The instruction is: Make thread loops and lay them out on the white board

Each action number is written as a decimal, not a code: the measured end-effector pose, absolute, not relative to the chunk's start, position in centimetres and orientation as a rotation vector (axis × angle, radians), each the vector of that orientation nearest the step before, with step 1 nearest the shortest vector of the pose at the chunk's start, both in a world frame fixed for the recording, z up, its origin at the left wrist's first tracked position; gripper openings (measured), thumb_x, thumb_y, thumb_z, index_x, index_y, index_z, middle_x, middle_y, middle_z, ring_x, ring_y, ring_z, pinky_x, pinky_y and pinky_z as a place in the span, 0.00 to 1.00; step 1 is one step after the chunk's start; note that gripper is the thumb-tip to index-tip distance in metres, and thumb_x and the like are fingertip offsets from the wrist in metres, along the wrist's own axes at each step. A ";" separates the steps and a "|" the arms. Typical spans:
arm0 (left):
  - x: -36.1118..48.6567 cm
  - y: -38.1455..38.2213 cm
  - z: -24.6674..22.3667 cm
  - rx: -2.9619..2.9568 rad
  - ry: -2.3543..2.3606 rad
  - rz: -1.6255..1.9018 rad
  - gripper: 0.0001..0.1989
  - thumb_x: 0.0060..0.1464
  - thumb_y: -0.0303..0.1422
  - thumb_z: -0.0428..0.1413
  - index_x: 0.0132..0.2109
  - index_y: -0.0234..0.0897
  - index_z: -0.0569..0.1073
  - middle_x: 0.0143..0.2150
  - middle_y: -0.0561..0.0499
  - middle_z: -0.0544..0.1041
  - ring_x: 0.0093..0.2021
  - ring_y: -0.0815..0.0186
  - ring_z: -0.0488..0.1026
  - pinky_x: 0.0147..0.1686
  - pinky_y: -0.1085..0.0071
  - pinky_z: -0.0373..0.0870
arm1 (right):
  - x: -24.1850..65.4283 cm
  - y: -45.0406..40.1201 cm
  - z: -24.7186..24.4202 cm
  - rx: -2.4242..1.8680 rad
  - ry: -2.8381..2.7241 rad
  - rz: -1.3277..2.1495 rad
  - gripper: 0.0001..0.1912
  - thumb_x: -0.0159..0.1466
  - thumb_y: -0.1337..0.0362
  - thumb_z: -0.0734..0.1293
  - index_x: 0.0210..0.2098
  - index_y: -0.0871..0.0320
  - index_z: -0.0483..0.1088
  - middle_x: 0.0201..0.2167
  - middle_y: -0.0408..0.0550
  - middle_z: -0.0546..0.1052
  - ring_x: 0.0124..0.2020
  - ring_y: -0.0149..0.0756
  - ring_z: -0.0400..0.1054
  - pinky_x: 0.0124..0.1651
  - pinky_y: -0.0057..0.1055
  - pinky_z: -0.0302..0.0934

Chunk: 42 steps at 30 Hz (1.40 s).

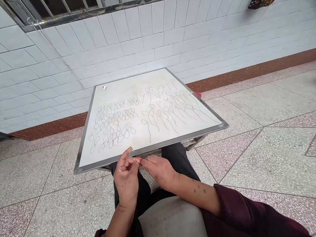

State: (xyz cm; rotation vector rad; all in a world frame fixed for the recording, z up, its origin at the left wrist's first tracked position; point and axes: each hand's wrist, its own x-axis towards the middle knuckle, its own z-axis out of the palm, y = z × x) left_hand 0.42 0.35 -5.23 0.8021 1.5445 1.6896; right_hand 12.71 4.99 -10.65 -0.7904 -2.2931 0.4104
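Observation:
My left hand [127, 179] is at the near edge of a white table [145, 79], its thumb and fingers pinched together. Against its fingertips rests my right hand [160, 171], also in a pinch. Whatever lies between the fingertips is too small to make out. Thin wire pieces lie in rows on the tabletop: on the left, double-looped ones [118, 137]; on the right, single loops with long straight tails [149, 130].
A small white and red object [104, 88] sits at the table's far left corner. The table has a grey metal rim [106, 163]. A white tiled wall [138, 46] stands behind it, with a barred window above left.

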 end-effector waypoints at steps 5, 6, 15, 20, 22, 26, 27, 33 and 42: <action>0.5 0.5 -5.1 0.756 1.489 1.799 0.24 0.50 0.31 0.67 0.56 0.41 0.76 0.29 0.59 0.76 0.37 0.68 0.77 0.53 0.65 0.71 | 12.5 4.4 -10.2 -0.846 -2.290 0.523 0.16 0.75 0.63 0.55 0.52 0.57 0.71 0.32 0.49 0.78 0.33 0.38 0.72 0.34 0.34 0.64; 0.5 0.6 -5.0 0.756 1.485 1.827 0.24 0.50 0.31 0.67 0.55 0.41 0.76 0.28 0.59 0.76 0.37 0.68 0.77 0.53 0.66 0.71 | 12.5 4.2 -10.1 -0.871 -2.279 0.588 0.16 0.75 0.63 0.54 0.50 0.58 0.71 0.32 0.49 0.79 0.32 0.38 0.72 0.34 0.33 0.64; -0.2 1.1 -4.4 0.731 1.516 1.940 0.20 0.50 0.28 0.66 0.52 0.40 0.78 0.27 0.60 0.74 0.32 0.71 0.76 0.52 0.67 0.72 | 12.2 3.3 -9.9 -0.929 -2.189 1.035 0.13 0.74 0.65 0.54 0.51 0.55 0.68 0.29 0.42 0.80 0.29 0.33 0.75 0.36 0.28 0.64; -0.8 1.2 -4.5 0.701 1.517 1.958 0.20 0.49 0.28 0.66 0.51 0.40 0.79 0.26 0.60 0.73 0.31 0.71 0.75 0.51 0.67 0.72 | 12.6 2.6 -10.7 -0.899 -2.186 1.152 0.14 0.75 0.63 0.53 0.51 0.55 0.68 0.31 0.42 0.80 0.30 0.32 0.75 0.37 0.29 0.66; -0.9 1.2 -4.5 0.707 1.527 1.951 0.20 0.49 0.28 0.66 0.50 0.40 0.79 0.26 0.60 0.73 0.30 0.72 0.74 0.51 0.66 0.72 | 13.1 2.3 -11.1 -0.856 -2.190 1.206 0.15 0.75 0.62 0.52 0.50 0.55 0.68 0.32 0.43 0.80 0.30 0.32 0.75 0.37 0.29 0.67; -0.8 1.1 -4.6 0.715 1.538 1.918 0.20 0.48 0.28 0.67 0.51 0.40 0.79 0.26 0.60 0.73 0.30 0.72 0.74 0.51 0.67 0.72 | 13.9 2.2 -11.6 -0.851 -2.167 1.266 0.16 0.75 0.61 0.52 0.50 0.55 0.69 0.33 0.44 0.81 0.30 0.33 0.76 0.37 0.30 0.69; -0.7 1.2 -4.6 0.708 1.535 1.913 0.20 0.48 0.28 0.67 0.51 0.40 0.79 0.26 0.60 0.73 0.31 0.72 0.74 0.52 0.67 0.72 | 14.0 2.3 -11.6 -0.851 -2.168 1.259 0.17 0.75 0.61 0.52 0.52 0.55 0.69 0.34 0.45 0.81 0.31 0.33 0.76 0.38 0.31 0.69; -0.5 1.3 -4.5 0.673 1.531 1.912 0.22 0.48 0.28 0.67 0.52 0.40 0.79 0.26 0.60 0.72 0.34 0.70 0.76 0.49 0.69 0.72 | 14.0 2.2 -11.8 -0.831 -2.134 1.328 0.20 0.71 0.68 0.55 0.60 0.56 0.65 0.33 0.46 0.81 0.29 0.34 0.75 0.37 0.33 0.70; -0.6 1.2 -4.4 0.719 1.555 1.925 0.20 0.51 0.28 0.65 0.53 0.42 0.79 0.27 0.60 0.73 0.33 0.71 0.75 0.47 0.71 0.72 | 13.7 1.3 -12.9 -0.666 -1.934 1.534 0.21 0.74 0.63 0.52 0.64 0.55 0.58 0.42 0.50 0.80 0.34 0.33 0.75 0.36 0.33 0.71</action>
